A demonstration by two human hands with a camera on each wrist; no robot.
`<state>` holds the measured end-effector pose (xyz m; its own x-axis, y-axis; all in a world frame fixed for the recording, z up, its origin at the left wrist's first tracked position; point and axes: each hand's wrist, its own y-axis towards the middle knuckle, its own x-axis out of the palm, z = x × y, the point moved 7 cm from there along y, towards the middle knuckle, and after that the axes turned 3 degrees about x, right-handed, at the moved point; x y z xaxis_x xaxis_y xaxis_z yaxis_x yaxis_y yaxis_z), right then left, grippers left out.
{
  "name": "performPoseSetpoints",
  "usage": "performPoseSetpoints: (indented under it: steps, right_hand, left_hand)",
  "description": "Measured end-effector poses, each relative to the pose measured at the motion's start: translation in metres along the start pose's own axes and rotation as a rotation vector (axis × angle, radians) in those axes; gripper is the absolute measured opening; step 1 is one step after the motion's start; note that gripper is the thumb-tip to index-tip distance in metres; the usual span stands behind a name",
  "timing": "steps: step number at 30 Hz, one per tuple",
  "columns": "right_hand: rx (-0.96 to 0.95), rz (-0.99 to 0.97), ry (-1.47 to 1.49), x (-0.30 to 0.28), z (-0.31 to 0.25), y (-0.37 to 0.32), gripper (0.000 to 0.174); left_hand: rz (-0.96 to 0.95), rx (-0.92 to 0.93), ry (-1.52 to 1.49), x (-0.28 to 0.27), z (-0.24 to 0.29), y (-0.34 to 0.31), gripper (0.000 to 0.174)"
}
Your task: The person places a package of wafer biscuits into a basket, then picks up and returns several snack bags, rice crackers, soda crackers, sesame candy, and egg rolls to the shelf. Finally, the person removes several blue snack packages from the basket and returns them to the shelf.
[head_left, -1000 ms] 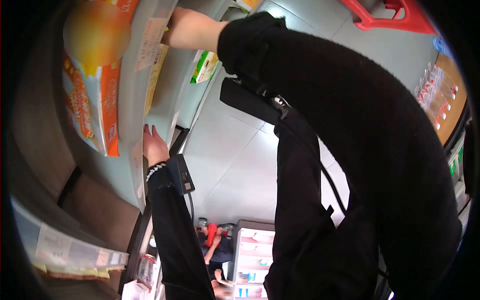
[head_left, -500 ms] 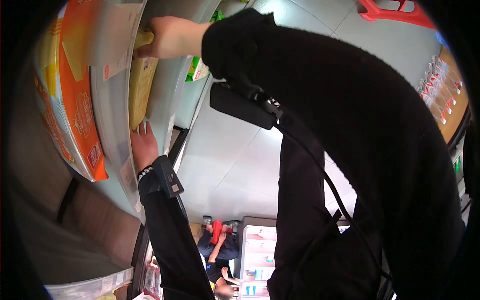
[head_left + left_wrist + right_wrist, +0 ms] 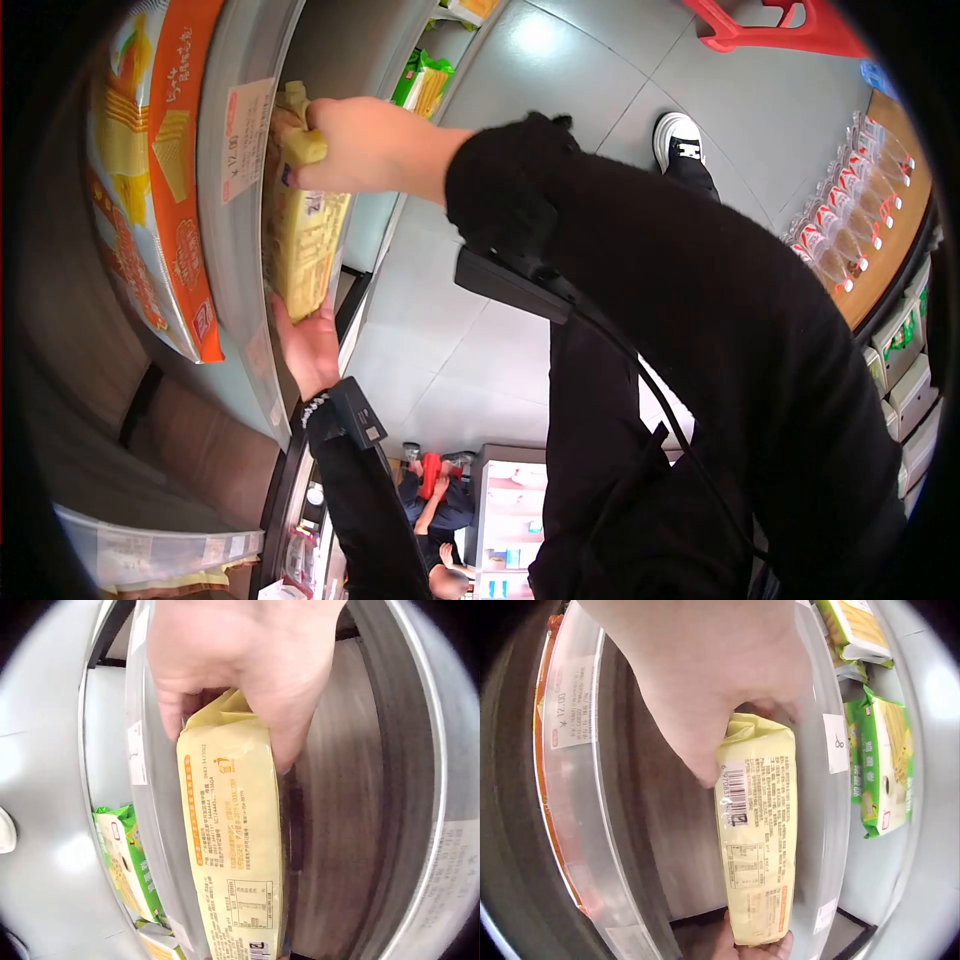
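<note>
A long yellow snack packet (image 3: 308, 250) with printed text and a barcode is held between my two hands at a shelf. My right hand (image 3: 368, 147) grips its crimped far end, thumb on one side and fingers on the other. At the opposite end, my left hand (image 3: 312, 352) holds the packet between thumb and fingers. The left wrist view shows that hand (image 3: 244, 667) over the folded wrapper end. In the right wrist view the packet's barcode side (image 3: 756, 825) faces the camera, below the right hand (image 3: 720, 682).
Orange packages (image 3: 160, 190) stand on the shelf at left, behind a clear price strip (image 3: 240, 140). Green packets (image 3: 425, 85) lie on a lower shelf. A red plastic object (image 3: 790, 35), bottles (image 3: 850, 215) and a seated person (image 3: 437, 500) are farther off.
My right hand has drawn the yellow packet out from behind the price strip. My left hand, earlier apart from it with fingers extended, now holds its near end.
</note>
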<state>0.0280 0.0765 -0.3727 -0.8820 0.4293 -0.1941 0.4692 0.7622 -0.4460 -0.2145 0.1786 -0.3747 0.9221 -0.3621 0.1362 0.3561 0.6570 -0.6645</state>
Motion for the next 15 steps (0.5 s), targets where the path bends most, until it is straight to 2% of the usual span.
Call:
performPoseSetpoints:
  steps: [2,6,8,12,13,15]
  right_hand:
    - [0.022,-0.006,0.025,-0.006,0.002,-0.018,0.055]
    - [-0.038,0.082,0.105,-0.026,0.013,-0.064,0.043]
    - [-0.049,0.036,0.065,-0.041,0.012,-0.076,0.043]
    - [-0.004,0.139,0.103,-0.095,0.028,-0.147,0.039]
    - [-0.063,0.143,-0.014,-0.114,0.024,-0.16,0.039]
    - [-0.039,0.136,0.025,-0.149,0.019,-0.186,0.04]
  left_hand:
    - [-0.037,-0.022,-0.043,0.009,-0.009,-0.017,0.045]
    - [0.049,0.015,-0.012,0.025,-0.024,-0.06,0.046]
    - [0.048,0.014,-0.001,0.042,-0.032,-0.084,0.045]
    - [0.057,0.0,0.01,0.086,-0.054,-0.135,0.04]
    - [0.066,-0.008,0.006,0.1,-0.059,-0.149,0.038]
    - [0.025,-0.002,-0.017,0.13,-0.066,-0.169,0.038]
